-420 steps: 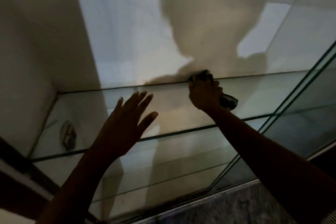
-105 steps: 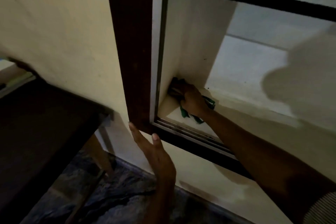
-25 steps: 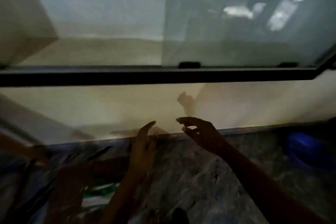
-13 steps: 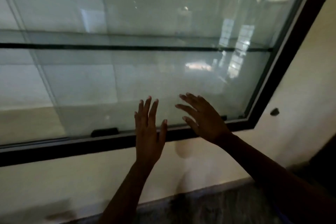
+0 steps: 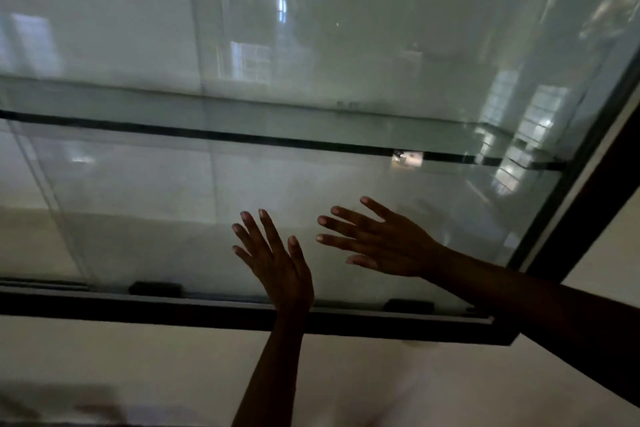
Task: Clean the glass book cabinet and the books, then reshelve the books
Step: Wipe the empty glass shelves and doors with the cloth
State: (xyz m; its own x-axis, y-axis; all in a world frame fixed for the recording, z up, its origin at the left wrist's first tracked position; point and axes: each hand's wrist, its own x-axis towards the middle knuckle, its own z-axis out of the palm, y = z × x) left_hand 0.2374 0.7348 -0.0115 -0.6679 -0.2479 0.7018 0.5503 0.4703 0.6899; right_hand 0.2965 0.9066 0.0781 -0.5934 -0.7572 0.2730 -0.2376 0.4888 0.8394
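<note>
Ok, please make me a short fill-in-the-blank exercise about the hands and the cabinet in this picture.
1. The left hand and the right hand both hold ____.
2. The door behind both spread hands is made of ____.
3. Along the bottom frame sit ____ black tabs.

Missing words: nothing; glass; two.

The dark-framed, glass-fronted book cabinet (image 5: 173, 308) sits recessed in a cream wall (image 5: 138, 357). Its front glass pane (image 5: 121, 218) is hazy with reflections. Behind it, a horizontal dark-edged glass shelf (image 5: 242, 139) spans the width.
</note>
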